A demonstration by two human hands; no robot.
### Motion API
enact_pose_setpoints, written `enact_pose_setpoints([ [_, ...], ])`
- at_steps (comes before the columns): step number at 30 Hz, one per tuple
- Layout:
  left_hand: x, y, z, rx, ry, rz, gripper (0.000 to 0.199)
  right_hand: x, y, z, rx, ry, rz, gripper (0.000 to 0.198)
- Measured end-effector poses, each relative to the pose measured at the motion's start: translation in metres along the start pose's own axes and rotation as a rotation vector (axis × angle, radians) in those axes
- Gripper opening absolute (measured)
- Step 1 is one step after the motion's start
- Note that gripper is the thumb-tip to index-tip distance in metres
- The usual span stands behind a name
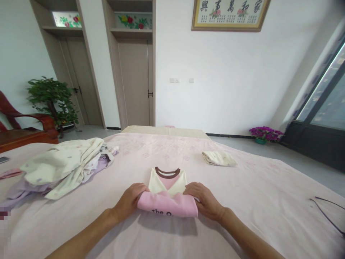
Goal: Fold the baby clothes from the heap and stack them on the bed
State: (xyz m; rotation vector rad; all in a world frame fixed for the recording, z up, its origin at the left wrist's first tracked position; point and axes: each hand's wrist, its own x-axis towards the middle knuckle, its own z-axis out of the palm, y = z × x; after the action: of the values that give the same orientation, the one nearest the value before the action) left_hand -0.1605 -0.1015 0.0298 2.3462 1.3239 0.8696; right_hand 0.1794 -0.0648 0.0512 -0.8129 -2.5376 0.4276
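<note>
A small pink and cream shirt (pixel 167 205) with a brown neckband lies in front of me, its lower part turned up over the chest in a thick fold. Dark lettering shows on the pink fold, partly cut off at its lower edge. My left hand (pixel 134 197) is closed on the left end of the fold, and my right hand (pixel 205 200) grips the right end. Both thumbs and fingertips are partly hidden by the cloth. The neckband points away from me, flat on the pink bedsheet (pixel 169 151).
To the left lies a loose heap of cream and lilac clothes (pixel 67 162). A folded cream garment (pixel 219 158) rests at the far right of the sheet. Glasses (pixel 327 216) lie near the right edge, and part of a phone (pixel 4 159) shows at the left edge.
</note>
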Motion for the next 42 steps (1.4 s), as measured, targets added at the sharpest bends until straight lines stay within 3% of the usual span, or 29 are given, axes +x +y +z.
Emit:
enact_pose_setpoints([
  [4, -0.008, 0.006, 0.008, -0.176, 0.003, -0.218, 0.015, -0.007, -0.007, 0.011, 0.17, 0.036, 0.153, 0.03],
  [8, 0.02, -0.004, 0.019, -0.225, 0.087, -0.45, 0.034, 0.013, 0.013, 0.027, 0.361, 0.137, 0.359, 0.037],
  [13, 0.058, -0.018, 0.023, -0.059, 0.105, -0.624, 0.037, 0.042, 0.036, 0.033, -0.002, 0.079, 0.712, 0.051],
  [17, 0.065, -0.026, 0.027, -0.015, 0.081, -0.654, 0.038, 0.048, 0.035, 0.034, -0.141, 0.036, 0.804, 0.052],
  [23, 0.057, -0.029, 0.026, 0.068, 0.062, -0.666, 0.048, 0.045, 0.024, 0.031, -0.289, -0.031, 0.811, 0.047],
  [27, 0.057, -0.02, 0.012, 0.34, 0.025, -0.655, 0.05, 0.044, 0.017, 0.016, -0.394, -0.045, 0.845, 0.052],
  [29, 0.062, -0.011, 0.009, 0.441, 0.113, -0.559, 0.048, 0.049, 0.011, 0.008, -0.502, 0.026, 0.812, 0.052],
  [31, 0.07, 0.0, 0.014, 0.465, 0.199, -0.386, 0.046, 0.057, 0.003, 0.005, -0.613, 0.124, 0.67, 0.045],
  [33, 0.079, 0.007, 0.027, 0.447, 0.197, -0.243, 0.049, 0.069, -0.003, 0.012, -0.652, 0.192, 0.475, 0.039],
  [36, 0.09, 0.006, 0.053, 0.454, 0.077, -0.213, 0.053, 0.082, -0.003, 0.038, -0.6, 0.155, 0.33, 0.044],
  [39, 0.091, -0.007, 0.069, 0.488, -0.017, -0.272, 0.057, 0.081, 0.011, 0.062, -0.545, 0.033, 0.402, 0.055],
  [42, 0.088, -0.022, 0.068, 0.483, -0.069, -0.283, 0.06, 0.07, 0.027, 0.066, -0.51, -0.024, 0.485, 0.053],
])
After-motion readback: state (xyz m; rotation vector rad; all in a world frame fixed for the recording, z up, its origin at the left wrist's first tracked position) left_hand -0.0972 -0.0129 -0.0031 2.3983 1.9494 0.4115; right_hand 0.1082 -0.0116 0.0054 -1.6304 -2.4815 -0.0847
